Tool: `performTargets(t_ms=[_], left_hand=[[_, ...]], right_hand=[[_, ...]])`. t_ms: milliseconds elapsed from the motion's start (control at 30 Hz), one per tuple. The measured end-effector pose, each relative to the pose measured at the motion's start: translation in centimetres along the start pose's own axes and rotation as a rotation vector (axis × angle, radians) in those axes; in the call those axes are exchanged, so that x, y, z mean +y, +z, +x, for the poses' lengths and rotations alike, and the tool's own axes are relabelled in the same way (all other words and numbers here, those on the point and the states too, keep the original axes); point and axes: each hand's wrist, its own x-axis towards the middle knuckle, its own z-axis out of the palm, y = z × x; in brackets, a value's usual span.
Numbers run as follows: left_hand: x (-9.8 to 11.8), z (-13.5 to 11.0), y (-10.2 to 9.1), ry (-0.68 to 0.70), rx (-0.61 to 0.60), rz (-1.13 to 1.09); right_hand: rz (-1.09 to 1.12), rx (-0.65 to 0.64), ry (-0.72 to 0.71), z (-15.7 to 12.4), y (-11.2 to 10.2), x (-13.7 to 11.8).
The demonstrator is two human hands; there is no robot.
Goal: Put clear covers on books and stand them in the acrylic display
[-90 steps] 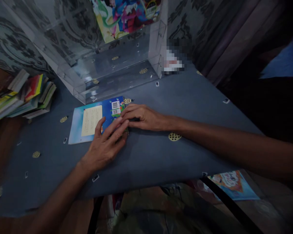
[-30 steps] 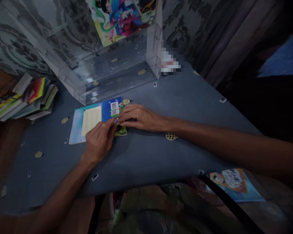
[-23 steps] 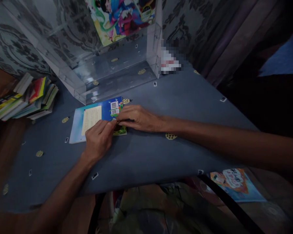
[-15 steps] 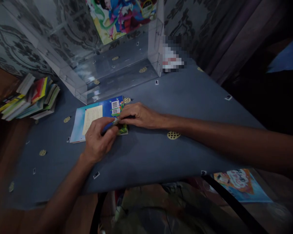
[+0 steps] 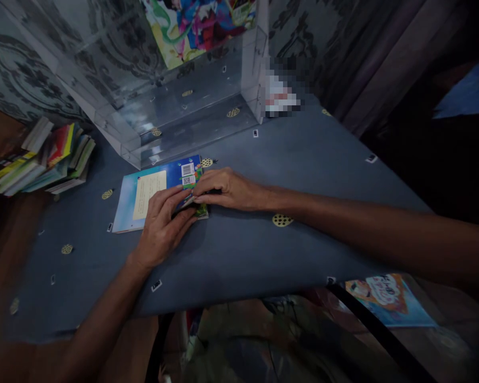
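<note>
A thin blue book (image 5: 149, 192) lies back cover up on the blue tablecloth (image 5: 243, 250), a cream text panel and barcode stickers showing. My left hand (image 5: 162, 226) rests on its near right corner, fingers curled round that edge and lifting it slightly. My right hand (image 5: 225, 189) lies against the book's right edge, fingertips pressed together at the same corner. Both hands meet there.
A clear acrylic box (image 5: 175, 90) stands open behind the book, a colourful book (image 5: 195, 26) upright inside. A stack of books (image 5: 40, 159) sits at the left. Another picture book (image 5: 387, 300) lies on the floor, lower right, beside a black table leg (image 5: 375, 330).
Three seconds ago my left hand lay flat on the cover; it has since curled and worked at the corner. The book's corner now sits slightly lifted. My right hand has hardly moved.
</note>
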Motion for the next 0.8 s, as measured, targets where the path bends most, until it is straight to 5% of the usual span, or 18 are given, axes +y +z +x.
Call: performTargets(t_ms=[400,800], left_hand=[[0.9,0.2,0.6,-0.054,0.092,0.002],[1.4,0.4,0.2,-0.220,0.059,-0.043]], right_hand=[[-0.001,-0.006,0.017,0.0,0.0,-0.1],[-0.017,-0.008,0.021,0.0,0.0,0.0]])
